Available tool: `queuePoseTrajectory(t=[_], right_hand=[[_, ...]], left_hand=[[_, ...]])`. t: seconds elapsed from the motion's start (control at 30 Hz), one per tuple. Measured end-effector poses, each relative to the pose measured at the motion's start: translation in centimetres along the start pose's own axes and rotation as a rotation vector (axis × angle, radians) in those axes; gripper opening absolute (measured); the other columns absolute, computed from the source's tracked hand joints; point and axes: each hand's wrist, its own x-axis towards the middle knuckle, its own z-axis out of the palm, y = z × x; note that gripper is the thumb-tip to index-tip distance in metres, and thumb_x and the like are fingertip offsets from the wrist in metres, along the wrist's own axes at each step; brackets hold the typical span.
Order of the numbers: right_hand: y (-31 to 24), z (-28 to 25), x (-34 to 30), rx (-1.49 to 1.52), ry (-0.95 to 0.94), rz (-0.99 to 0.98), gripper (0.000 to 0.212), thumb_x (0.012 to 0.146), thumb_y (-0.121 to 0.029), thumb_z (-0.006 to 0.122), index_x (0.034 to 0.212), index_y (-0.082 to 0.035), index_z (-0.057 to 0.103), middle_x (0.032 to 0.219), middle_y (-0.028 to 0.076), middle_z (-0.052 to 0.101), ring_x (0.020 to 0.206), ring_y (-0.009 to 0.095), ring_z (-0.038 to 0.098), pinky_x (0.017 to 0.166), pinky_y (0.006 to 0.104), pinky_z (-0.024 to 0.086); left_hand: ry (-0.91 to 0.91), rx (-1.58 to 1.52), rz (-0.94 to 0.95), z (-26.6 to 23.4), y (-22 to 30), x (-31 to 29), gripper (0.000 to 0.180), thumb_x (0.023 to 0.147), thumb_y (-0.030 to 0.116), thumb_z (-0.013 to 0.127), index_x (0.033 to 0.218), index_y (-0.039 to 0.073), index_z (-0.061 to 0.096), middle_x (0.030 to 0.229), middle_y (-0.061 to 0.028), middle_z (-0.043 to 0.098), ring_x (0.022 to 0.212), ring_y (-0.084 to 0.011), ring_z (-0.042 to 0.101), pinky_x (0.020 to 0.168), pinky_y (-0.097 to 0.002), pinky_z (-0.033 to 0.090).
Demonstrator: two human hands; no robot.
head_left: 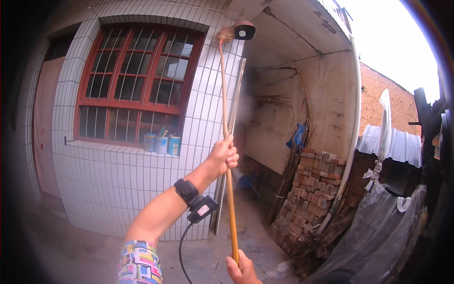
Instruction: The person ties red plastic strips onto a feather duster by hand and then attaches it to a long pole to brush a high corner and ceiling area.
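Observation:
A long-handled duster (231,208) with a light wooden pole and a fluffy brown head (225,34) slants up across the middle. Partway up the pole, my left hand (224,156) is wrapped round it. Lower down, at the bottom edge, my right hand (242,270) closes on the pole near its lower end, which is partly hidden. The fluffy head is up by the wall's top corner, just left of a hanging lamp (244,30) with a dark shade and a bulb; whether they touch I cannot tell.
Left is a white-tiled wall (127,184) with a red-framed barred window (135,78); several tins (161,144) stand on its sill. Thin upright poles (238,90) lean at the wall's corner. Stacked bricks (309,194), bundled sticks (286,184) and plastic sheeting (373,236) lie right.

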Motion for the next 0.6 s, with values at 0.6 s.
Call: queuePoseTrajectory(t=[0.6], right_hand=[[1.8, -2.9, -5.0, -0.071, 0.01, 0.043, 0.013, 0.082, -0.014, 0.048, 0.075, -0.005, 0.042, 0.053, 0.002, 0.038, 0.047, 0.011, 0.036, 0.042, 0.0261, 0.032]], left_hand=[[0.018, -0.018, -0.016, 1.2, -6.3, -2.3, 0.031, 0.088, 0.033, 0.036, 0.065, 0.013, 0.03, 0.047, 0.0014, 0.026, 0.036, -0.0091, 0.026, 0.033, -0.0224, 0.022]])
